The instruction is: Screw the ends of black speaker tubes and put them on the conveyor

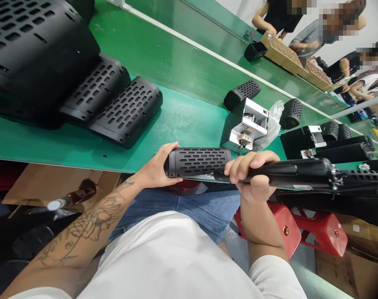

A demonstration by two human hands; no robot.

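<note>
Left hand (162, 166) grips the perforated black casing (201, 161) at the near edge of the counter (179, 120), right hand (254, 168) clasps a black power driver (296, 173), tip at its near side, apparently screwdriving, calling for steady bracing.

No word, number or brand can be read with certainty. The black tool (288, 172) carries a small pale sticker (302, 187), but its print is too tiny. The machine (233, 129) has small marks on its silver face, also too blurred. On a carton (367, 238) there is a white label (356, 228), likewise not readable.
</note>
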